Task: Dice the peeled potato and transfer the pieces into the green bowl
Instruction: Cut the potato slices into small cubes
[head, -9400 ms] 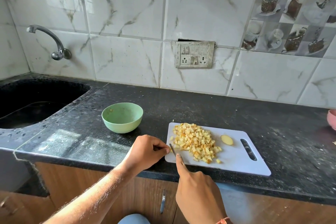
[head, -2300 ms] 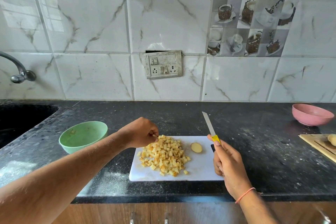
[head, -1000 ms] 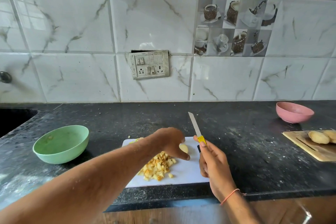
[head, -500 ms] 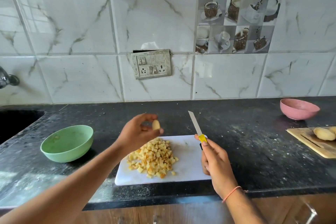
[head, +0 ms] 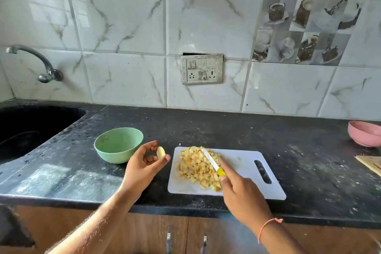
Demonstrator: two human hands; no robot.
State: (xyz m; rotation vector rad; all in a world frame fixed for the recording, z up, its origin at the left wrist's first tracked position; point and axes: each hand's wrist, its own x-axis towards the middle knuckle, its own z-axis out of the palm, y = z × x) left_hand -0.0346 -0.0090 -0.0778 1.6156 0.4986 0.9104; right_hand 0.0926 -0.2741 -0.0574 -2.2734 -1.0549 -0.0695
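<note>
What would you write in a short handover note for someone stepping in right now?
Left hand pinches the potato end piece above the counter, beside the green bowl.
Right hand grips the knife, blade over the diced potato on the white cutting board.
Done: most dicing.
Left: deal with the end piece, move the dice into the bowl.

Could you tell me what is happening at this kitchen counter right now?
A person is dicing potato. The left hand pinches a small uncut potato end above the counter, between the green bowl and the white cutting board. The right hand holds a knife with its blade over the pile of diced potato on the board. The bowl holds only a few scraps, so the transfer is not yet done.
</note>
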